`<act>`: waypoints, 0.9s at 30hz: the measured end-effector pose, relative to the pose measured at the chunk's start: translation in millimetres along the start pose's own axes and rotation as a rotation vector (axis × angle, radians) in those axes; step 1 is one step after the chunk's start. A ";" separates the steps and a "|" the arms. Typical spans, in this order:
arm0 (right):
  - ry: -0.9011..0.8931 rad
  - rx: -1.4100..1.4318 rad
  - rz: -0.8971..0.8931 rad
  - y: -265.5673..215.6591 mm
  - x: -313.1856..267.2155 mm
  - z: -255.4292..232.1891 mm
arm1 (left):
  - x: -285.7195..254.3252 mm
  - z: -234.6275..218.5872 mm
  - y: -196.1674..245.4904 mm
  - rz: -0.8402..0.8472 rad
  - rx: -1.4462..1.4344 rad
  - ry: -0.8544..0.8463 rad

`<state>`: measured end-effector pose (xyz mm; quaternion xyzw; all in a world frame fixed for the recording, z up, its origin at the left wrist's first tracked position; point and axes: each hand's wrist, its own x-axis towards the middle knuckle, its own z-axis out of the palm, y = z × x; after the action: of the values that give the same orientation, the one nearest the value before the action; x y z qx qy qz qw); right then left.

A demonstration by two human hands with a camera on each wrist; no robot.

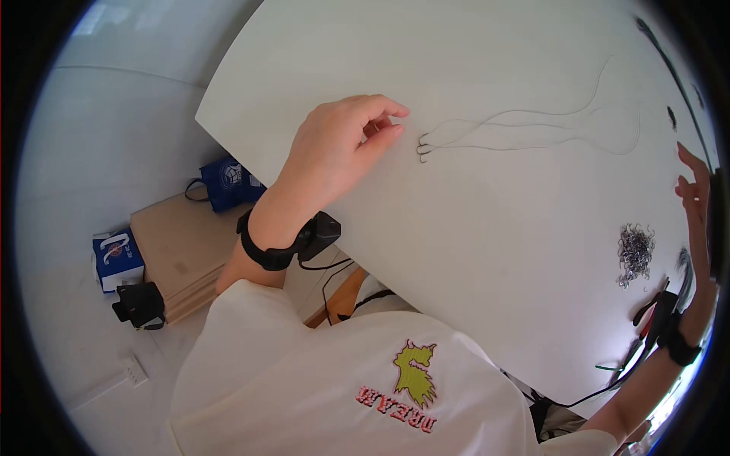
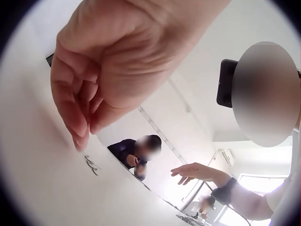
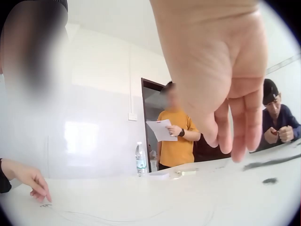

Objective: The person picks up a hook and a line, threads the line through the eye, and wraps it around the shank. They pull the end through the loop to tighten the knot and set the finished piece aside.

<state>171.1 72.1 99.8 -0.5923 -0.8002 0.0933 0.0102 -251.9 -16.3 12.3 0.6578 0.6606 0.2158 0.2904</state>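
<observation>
On the white table [image 1: 487, 228] lie several fish hooks [image 1: 423, 148] side by side, tied to thin clear fishing lines [image 1: 525, 112] that run in loose loops to the right. My left hand [image 1: 342, 137] hovers just left of the hooks. Its thumb and bent fingers hold nothing, and in the left wrist view [image 2: 113, 61] the fingertips point down close to the hooks [image 2: 91, 165]. At the far right my right hand [image 1: 693, 194] is raised over the table with loose fingers. The right wrist view shows that hand [image 3: 221, 70] with nothing in it.
A pile of loose hooks [image 1: 636, 252] lies on the right, beyond it black tools and cables. A long dark strand [image 1: 669, 61] and a small dark piece [image 1: 672, 117] lie at the far right. A bottle [image 3: 140, 160] and two people stand or sit across the table.
</observation>
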 end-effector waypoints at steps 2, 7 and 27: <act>0.075 -0.010 -0.101 53.5 -6.8 36.1 | 5.5 -1.1 1.4 0.110 0.115 -0.018; -0.056 -0.083 0.154 44.8 -50.7 37.8 | 11.5 -0.6 8.0 0.228 0.239 -0.114; 0.315 0.163 0.892 71.3 -320.9 74.0 | 7.7 77.4 140.2 0.595 0.327 -0.575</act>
<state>324.8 -222.7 45.8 -0.8820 -0.4469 0.0601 0.1370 -95.7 -10.3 47.9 0.8898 0.3606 -0.0089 0.2797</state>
